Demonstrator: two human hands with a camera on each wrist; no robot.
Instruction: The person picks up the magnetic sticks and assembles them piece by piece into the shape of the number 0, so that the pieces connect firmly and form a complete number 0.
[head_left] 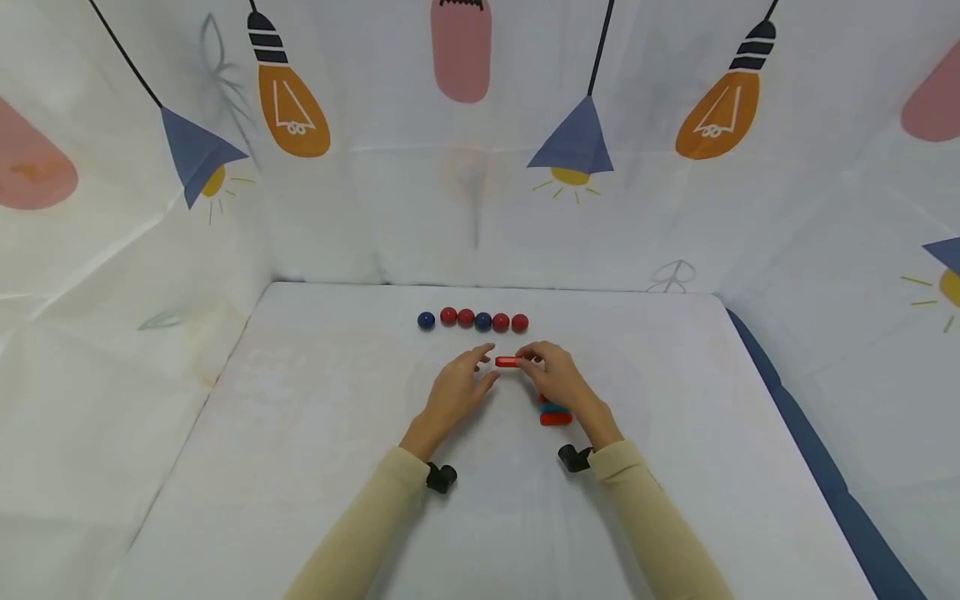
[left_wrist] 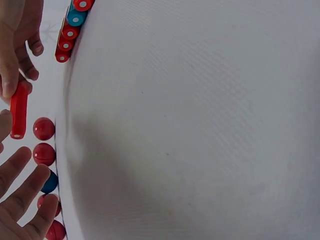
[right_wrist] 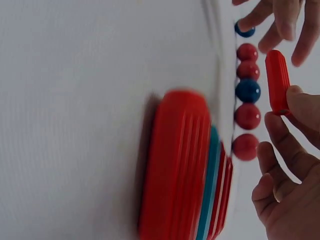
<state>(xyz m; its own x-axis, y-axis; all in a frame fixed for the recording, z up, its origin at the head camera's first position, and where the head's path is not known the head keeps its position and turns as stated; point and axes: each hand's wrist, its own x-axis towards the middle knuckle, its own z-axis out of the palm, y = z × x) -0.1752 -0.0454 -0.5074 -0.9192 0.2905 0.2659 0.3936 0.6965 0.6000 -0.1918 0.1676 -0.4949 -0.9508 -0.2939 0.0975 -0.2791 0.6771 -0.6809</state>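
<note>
Head view: pinching one end of a red ridged rod (head_left: 507, 362) in the right grip (head_left: 559, 377); holding the left grip (head_left: 453, 389) spread just beside its free end; showing six red and blue balls (head_left: 483, 322) beyond both grips, on the table (head_left: 300, 458).

Can pass broadly over the bench (head_left: 322, 450) left of the left hand (head_left: 453, 390) and right of the right hand (head_left: 561, 379). Can also enter from the near side between the sleeves (head_left: 375, 533), flanked by black wrist cameras (head_left: 442, 478). Meets a red stick (head_left: 507, 362) between the hands, side-by-side sticks (head_left: 554, 408) partly under the right hand, and, just beyond, a row of balls (head_left: 483, 322), slightly gapped beside the leftmost blue one.
</note>
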